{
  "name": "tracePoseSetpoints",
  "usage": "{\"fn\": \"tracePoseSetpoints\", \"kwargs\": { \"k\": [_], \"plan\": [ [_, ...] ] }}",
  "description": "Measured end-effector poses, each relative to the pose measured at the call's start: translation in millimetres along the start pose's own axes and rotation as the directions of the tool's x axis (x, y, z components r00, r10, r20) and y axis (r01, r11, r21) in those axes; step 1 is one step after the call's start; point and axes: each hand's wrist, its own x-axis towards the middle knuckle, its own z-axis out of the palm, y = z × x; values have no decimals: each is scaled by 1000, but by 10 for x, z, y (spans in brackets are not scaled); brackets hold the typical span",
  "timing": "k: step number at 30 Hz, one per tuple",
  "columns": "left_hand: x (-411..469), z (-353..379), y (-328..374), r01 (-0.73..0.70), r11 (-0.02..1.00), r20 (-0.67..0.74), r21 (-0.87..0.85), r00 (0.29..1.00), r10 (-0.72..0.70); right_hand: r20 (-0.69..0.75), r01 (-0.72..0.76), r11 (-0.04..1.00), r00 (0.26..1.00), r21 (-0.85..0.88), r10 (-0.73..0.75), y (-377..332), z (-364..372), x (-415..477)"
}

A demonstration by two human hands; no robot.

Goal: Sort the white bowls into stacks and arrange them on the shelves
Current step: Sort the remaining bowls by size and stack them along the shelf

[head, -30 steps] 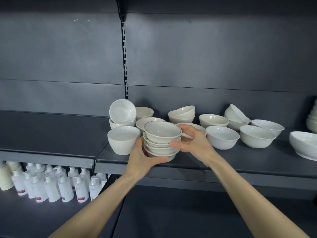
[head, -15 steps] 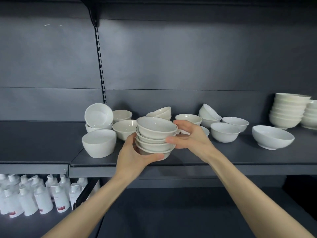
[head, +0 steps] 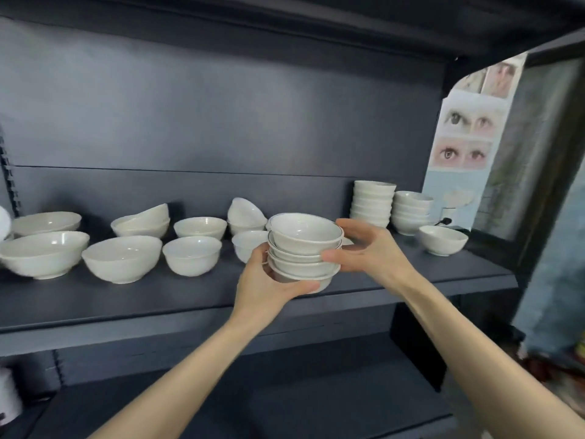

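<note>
A stack of several small white bowls [head: 304, 245] is held up above the front of the dark shelf [head: 126, 299]. My left hand [head: 269, 280] cups it from below and the left. My right hand [head: 367, 251] presses its right side, thumb on the front. Two finished stacks stand at the back right: a tall stack [head: 372, 202] and a shorter stack [head: 411, 210]. A single bowl [head: 442, 239] sits in front of them. Loose white bowls of different sizes, such as a large bowl [head: 122, 258] and a medium bowl [head: 191, 253], cover the shelf's left and middle.
A lower dark shelf [head: 285, 400] lies under my forearms. The unit's dark right post [head: 519, 185] ends the shelf, with a poster of eyes [head: 465, 134] behind it. A slotted upright [head: 9, 185] runs at the far left.
Both hands have carried the stack to the right along the shelf. The view has swung right, bringing the two finished stacks and the shelf's right end into sight.
</note>
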Motion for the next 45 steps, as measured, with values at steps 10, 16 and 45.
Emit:
{"fn": "tracePoseSetpoints", "kwargs": {
  "k": [10, 16, 45],
  "plan": [
    [386, 1802, 9, 54, 997, 149, -55, 988, -46, -93, -50, 996, 995, -74, 43, 689, -1701, 93],
    [831, 2382, -197, 81, 996, 207, -28, 975, -74, -124, -82, 994, 990, -66, 73, 1200, -2179, 496],
    [1833, 2879, -828, 131, 990, -14, 55, 991, -131, 94, 41, 992, 994, 122, -52, 2285, -2403, 1865]
  ]
}}
